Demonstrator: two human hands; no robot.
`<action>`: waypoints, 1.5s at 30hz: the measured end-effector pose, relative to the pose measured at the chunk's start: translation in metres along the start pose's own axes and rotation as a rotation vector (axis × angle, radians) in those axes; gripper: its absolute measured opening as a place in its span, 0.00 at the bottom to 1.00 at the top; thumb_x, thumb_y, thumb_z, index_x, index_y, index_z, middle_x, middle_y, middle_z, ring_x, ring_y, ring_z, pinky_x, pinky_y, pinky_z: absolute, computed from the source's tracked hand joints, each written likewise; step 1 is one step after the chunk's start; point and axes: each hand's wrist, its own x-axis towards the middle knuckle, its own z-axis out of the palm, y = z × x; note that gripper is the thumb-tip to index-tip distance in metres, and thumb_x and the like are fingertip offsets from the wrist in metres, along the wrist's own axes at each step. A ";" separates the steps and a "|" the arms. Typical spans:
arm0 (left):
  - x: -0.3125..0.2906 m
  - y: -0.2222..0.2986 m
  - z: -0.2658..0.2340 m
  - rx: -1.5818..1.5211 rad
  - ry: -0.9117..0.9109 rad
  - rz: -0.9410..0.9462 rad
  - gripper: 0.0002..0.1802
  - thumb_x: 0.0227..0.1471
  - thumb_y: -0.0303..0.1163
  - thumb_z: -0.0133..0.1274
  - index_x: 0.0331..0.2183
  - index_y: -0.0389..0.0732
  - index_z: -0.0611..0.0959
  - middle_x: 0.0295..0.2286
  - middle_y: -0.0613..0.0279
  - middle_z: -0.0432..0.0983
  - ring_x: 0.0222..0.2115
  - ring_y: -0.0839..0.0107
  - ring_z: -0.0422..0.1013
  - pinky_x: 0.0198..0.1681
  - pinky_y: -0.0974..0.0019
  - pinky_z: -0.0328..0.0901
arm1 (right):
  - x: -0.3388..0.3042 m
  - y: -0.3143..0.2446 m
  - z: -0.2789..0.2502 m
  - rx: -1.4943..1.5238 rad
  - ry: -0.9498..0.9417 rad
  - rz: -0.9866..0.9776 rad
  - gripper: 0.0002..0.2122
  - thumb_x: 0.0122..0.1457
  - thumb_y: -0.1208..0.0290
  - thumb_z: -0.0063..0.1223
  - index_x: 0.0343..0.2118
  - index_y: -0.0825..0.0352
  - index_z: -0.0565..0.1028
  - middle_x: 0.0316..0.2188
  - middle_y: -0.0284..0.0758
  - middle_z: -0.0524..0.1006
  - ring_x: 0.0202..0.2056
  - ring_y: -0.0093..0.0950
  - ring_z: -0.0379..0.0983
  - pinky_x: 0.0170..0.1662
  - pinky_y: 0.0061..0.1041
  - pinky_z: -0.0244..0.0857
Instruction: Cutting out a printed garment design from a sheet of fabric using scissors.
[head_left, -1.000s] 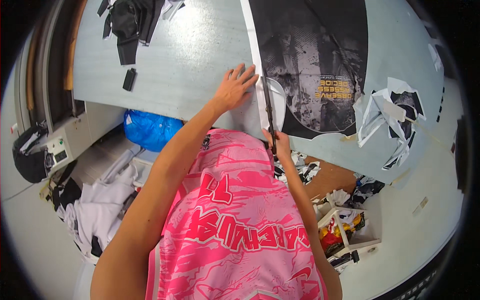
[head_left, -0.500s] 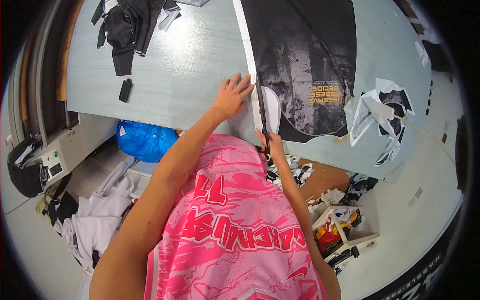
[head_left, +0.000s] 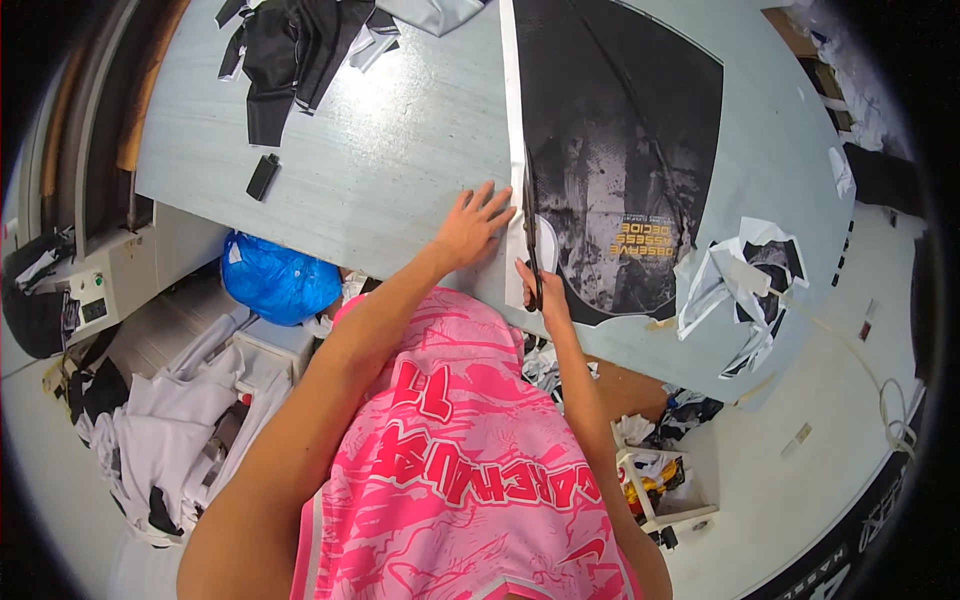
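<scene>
A black printed fabric panel (head_left: 620, 120) with grey texture and yellow lettering lies on the table, a white strip (head_left: 514, 110) running along its left side. My right hand (head_left: 550, 298) grips the handles of long dark scissors (head_left: 531, 215) at the near end of that strip. The blades point away from me, along the line where white meets black. My left hand (head_left: 474, 229) rests flat on the tabletop with fingers spread, fingertips at the strip's left edge. Beside the scissors shows a rounded white patch (head_left: 547, 245) at the panel's lower left.
Crumpled white-and-black scraps (head_left: 745, 290) lie at the table's right. Dark garment pieces (head_left: 290, 60) and a small black object (head_left: 263, 177) are on the left of the pale table (head_left: 380, 180). Below are a blue plastic bag (head_left: 280, 280), white cloth (head_left: 165, 410) and an open bin (head_left: 690, 490).
The scissors have advanced farther along the strip's edge, away from me. My left hand stays flat near the strip. The whole view has shifted, so the table sits lower in the picture.
</scene>
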 end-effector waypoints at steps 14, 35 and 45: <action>0.017 -0.023 -0.001 -0.071 -0.008 0.016 0.42 0.49 0.36 0.64 0.66 0.53 0.71 0.73 0.59 0.50 0.71 0.49 0.50 0.68 0.40 0.54 | 0.060 -0.064 0.013 0.039 -0.025 -0.019 0.23 0.57 0.46 0.71 0.22 0.60 0.73 0.17 0.24 0.70 0.18 0.17 0.70 0.23 0.21 0.63; 0.028 -0.012 -0.027 -0.172 -0.067 0.039 0.41 0.53 0.40 0.62 0.67 0.52 0.70 0.71 0.56 0.55 0.71 0.46 0.49 0.70 0.37 0.51 | 0.089 -0.145 0.011 0.029 0.053 -0.040 0.25 0.54 0.45 0.73 0.20 0.60 0.73 0.16 0.28 0.72 0.16 0.20 0.68 0.22 0.22 0.61; 0.042 -0.039 -0.040 -0.207 -0.089 0.064 0.43 0.54 0.38 0.62 0.69 0.53 0.67 0.72 0.56 0.50 0.72 0.46 0.47 0.72 0.39 0.48 | 0.137 -0.204 0.024 0.030 0.041 -0.121 0.26 0.52 0.43 0.74 0.19 0.61 0.72 0.16 0.26 0.70 0.17 0.19 0.68 0.23 0.21 0.61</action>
